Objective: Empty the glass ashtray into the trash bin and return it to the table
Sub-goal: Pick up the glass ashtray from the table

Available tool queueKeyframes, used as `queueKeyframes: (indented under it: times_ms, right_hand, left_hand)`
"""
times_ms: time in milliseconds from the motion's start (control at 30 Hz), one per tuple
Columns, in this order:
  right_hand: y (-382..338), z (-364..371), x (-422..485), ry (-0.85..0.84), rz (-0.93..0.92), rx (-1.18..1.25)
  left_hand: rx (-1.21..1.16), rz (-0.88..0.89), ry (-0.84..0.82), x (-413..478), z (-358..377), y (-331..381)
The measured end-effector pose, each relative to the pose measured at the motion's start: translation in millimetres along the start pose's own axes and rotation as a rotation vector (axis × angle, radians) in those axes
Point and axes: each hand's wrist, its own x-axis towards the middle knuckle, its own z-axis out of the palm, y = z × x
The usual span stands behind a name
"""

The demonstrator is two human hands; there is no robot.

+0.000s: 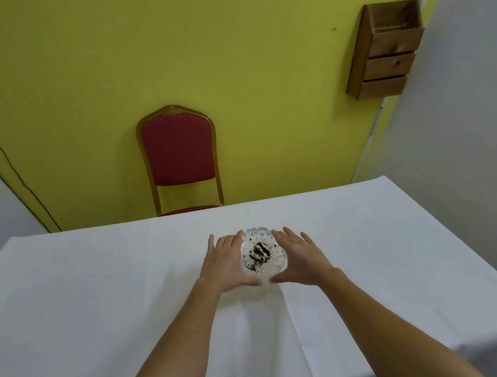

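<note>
A clear cut-glass ashtray [270, 241] sits on the table [100, 289], which is covered by a white cloth, near its middle. Dark ash and butts lie in its centre. My left hand [226, 263] cups the ashtray's left side and my right hand [298, 257] cups its right side, thumbs meeting at the near rim. Both palms press against the glass with fingers stretched forward. Whether the ashtray is lifted off the cloth I cannot tell. No trash bin is in view.
A red padded chair [179, 152] with a gold frame stands behind the table's far edge against a yellow wall. A wooden box shelf [388, 52] hangs on the wall at upper right. A dark cable [10, 165] runs down the wall at left.
</note>
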Motion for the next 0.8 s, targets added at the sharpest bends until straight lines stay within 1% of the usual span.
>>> queueKeyframes:
  times_ms: [200, 300, 533, 667, 800]
  right_hand:
    - [36, -41, -52, 0.123, 0.161, -0.026]
    - [56, -59, -82, 0.144, 0.227, -0.041]
    - [122, -108, -170, 0.240, 0.439, -0.045]
    - [169, -141, -222, 0.257, 0.516, -0.083]
    - [216, -165, -278, 0.310, 0.586, -0.035]
  left_hand:
    - [0.022, 0.204, 0.030, 24, -11, 65]
    - [0.012, 0.277, 0.037, 30, -9, 103]
    - [0.028, 0.509, 0.038, 48, -15, 228]
    - [0.008, 0.582, 0.056, 52, -9, 308]
    - [-0.010, 0.654, 0.066, 54, 3, 387]
